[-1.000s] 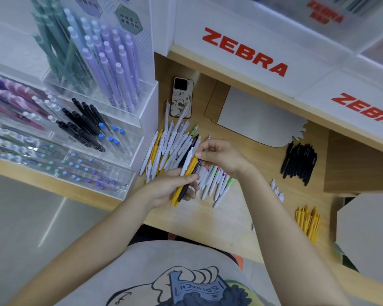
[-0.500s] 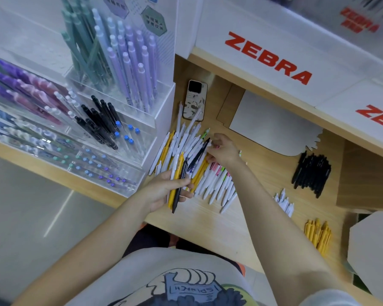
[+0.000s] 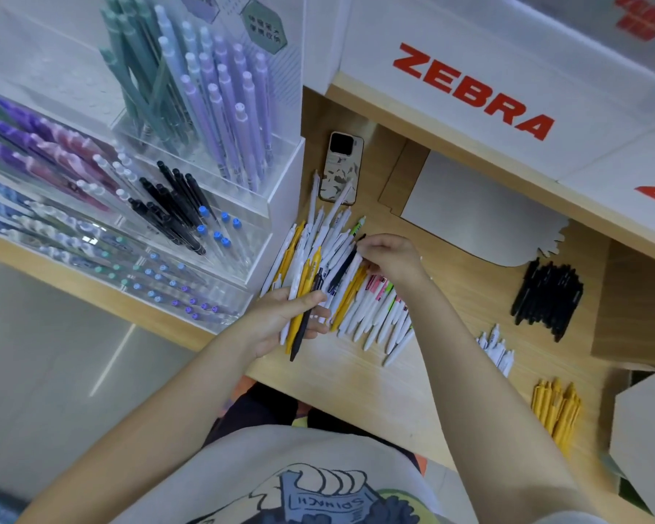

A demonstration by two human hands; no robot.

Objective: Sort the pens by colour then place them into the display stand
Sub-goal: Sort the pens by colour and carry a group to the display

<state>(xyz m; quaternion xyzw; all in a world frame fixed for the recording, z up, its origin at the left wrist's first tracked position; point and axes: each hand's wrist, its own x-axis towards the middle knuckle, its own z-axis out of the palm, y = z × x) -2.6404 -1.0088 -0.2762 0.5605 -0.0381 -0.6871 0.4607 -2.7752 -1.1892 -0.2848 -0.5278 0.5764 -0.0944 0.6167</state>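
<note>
A mixed heap of white, yellow and black pens lies on the wooden counter beside the clear display stand. My left hand grips a small bunch of pens: a yellow, a black and a white one. My right hand pinches a black pen in the heap. Sorted piles lie to the right: black pens, white pens, yellow pens.
A phone lies at the back of the counter. A grey card sits under the white ZEBRA shelf. Another grey board is at the right edge. The stand holds lilac, green, black and purple pens.
My right hand moved from the bunch in my left hand back to the heap and took hold of a black pen there. My left hand keeps its bunch.
</note>
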